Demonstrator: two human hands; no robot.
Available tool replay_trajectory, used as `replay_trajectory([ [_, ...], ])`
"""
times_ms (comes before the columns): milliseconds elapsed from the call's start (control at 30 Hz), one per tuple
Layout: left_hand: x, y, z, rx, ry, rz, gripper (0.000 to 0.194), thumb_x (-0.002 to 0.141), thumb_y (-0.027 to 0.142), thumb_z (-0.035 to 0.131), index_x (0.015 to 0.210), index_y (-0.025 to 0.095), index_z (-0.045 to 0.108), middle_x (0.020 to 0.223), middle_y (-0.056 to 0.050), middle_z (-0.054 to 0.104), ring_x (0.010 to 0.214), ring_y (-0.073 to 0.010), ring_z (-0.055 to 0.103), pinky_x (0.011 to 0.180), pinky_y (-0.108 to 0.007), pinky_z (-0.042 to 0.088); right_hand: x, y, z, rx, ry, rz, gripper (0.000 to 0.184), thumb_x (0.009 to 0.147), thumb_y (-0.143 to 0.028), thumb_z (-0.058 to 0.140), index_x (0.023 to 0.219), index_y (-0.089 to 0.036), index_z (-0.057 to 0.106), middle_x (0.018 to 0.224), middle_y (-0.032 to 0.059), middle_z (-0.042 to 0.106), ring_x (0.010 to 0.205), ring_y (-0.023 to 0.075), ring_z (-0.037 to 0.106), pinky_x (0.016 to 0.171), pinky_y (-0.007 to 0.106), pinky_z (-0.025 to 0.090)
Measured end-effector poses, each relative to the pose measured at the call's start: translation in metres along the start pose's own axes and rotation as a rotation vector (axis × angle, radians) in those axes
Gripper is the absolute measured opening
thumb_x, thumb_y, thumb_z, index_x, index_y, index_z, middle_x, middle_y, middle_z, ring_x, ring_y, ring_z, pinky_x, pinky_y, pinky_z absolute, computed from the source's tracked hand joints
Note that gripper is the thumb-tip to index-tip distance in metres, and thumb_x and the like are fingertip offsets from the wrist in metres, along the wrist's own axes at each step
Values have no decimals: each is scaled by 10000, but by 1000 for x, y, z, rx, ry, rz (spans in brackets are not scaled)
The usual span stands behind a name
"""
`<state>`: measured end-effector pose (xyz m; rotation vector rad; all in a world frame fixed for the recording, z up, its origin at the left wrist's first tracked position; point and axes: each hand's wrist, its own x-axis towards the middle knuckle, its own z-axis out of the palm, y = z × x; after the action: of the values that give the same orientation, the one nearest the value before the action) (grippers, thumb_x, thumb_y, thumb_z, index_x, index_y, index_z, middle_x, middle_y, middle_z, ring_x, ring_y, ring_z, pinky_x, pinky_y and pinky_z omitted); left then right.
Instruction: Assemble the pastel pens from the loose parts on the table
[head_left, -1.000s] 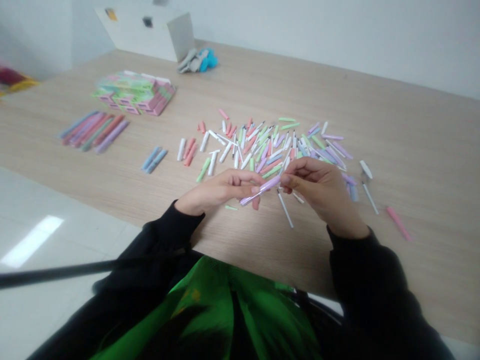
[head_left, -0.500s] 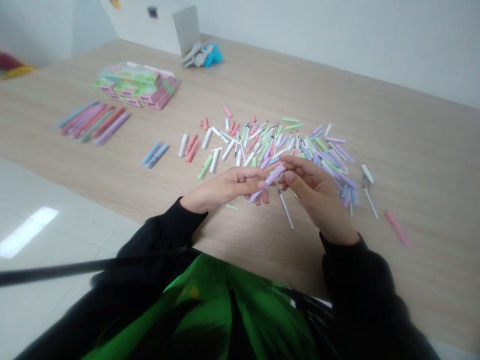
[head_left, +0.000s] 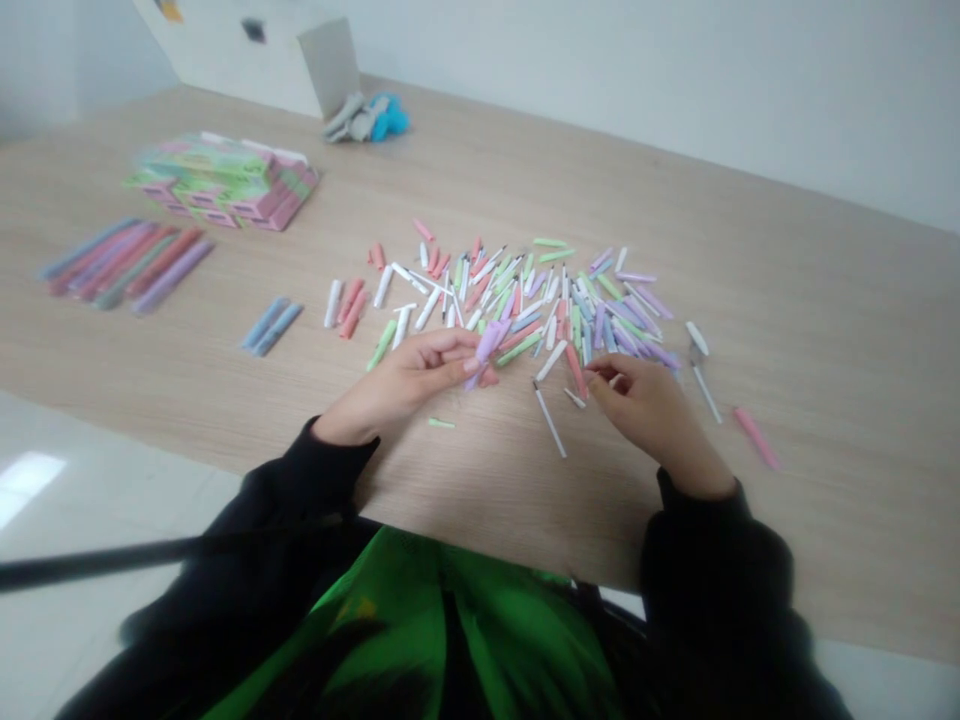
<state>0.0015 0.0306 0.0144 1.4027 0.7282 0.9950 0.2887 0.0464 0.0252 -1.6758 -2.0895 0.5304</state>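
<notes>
My left hand [head_left: 427,380] is closed around a lavender pen barrel [head_left: 491,342], gripped between thumb and fingers and tilted with its upper end away from me. At the near right edge of a pile of pen parts [head_left: 517,290], my right hand [head_left: 637,400] has its fingers curled together low over the table. Its fingertips are beside a coral pen part [head_left: 575,370]; whether they grip something is too blurred to see. In front of the pile, between my hands, lies a white refill [head_left: 551,420] with a dark tip. A small white piece [head_left: 574,398] lies close to it.
Two blue pens [head_left: 271,326] and a row of colored pens [head_left: 127,262] lie at the left. Behind them are stacked pink and green boxes [head_left: 225,180]. Gloves [head_left: 367,118] rest by a white box [head_left: 328,68]. A pink barrel [head_left: 756,437] lies far right.
My right hand has moved away from the lavender barrel and down to the pile's near edge at the right. The left hand still holds the barrel. The whole view has shifted slightly.
</notes>
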Motion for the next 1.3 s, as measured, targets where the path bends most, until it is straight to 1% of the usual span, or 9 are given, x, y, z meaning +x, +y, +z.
replay_trajectory([
  [133,-1,0,2,59,2,-27,209,923,328,686,1014,146,729,912,-69,770,857,-147,691,826,-266,508,-11,7,5,-152,-62,20,179,874,-251,602,922,-155,745,832,62,695,727,189,618,683,317,433],
  [267,-1,-2,4,129,17,-40,223,917,343,688,1014,146,734,917,-68,767,846,-150,680,808,-271,502,-15,-9,19,-254,-91,7,201,903,-270,594,855,-150,748,949,93,692,866,222,647,746,321,432],
  [400,-1,-6,4,127,2,-54,213,923,325,681,1030,148,733,938,-70,766,848,-142,675,810,-265,501,-20,-29,32,-373,-245,53,319,945,-388,544,805,-163,721,960,100,725,856,240,674,681,321,409],
  [500,-2,-7,4,102,-3,-70,208,921,318,684,1028,145,725,935,-74,769,868,-146,685,831,-267,505,-22,-33,38,-453,-378,28,355,983,-329,444,822,-150,704,926,124,741,833,247,682,658,326,393],
  [700,-1,-6,6,74,1,-71,190,897,319,710,961,141,693,891,-70,766,856,-149,699,832,-273,513,-28,-27,43,-393,-434,44,160,850,-235,523,775,-163,645,829,112,732,760,226,662,638,308,392],
  [900,-2,-7,8,48,-33,-83,225,893,336,708,1002,143,670,901,-70,767,856,-156,697,833,-291,505,-29,-30,27,-243,-300,3,147,804,-196,559,659,-201,538,648,56,659,605,185,608,568,300,385],
  [1033,-2,-9,9,57,-89,-89,209,925,300,665,1059,141,659,957,-83,772,893,-157,695,823,-284,488,-28,-52,-14,353,18,-30,171,917,-269,547,758,-216,581,551,-18,598,460,141,566,471,285,440],
  [1133,-2,-8,12,65,-120,-101,197,934,282,650,1073,143,654,959,-79,772,883,-151,693,813,-276,481,-29,-75,-31,650,246,-176,170,966,-309,563,825,-229,612,610,-18,635,501,129,608,487,275,506],
  [1300,-2,-3,14,83,-154,-95,170,948,267,630,1064,143,654,940,-71,769,857,-143,688,792,-263,479,-25,-92,-16,578,217,-295,182,986,-357,571,866,-224,603,685,-15,659,582,115,644,555,259,543],
])
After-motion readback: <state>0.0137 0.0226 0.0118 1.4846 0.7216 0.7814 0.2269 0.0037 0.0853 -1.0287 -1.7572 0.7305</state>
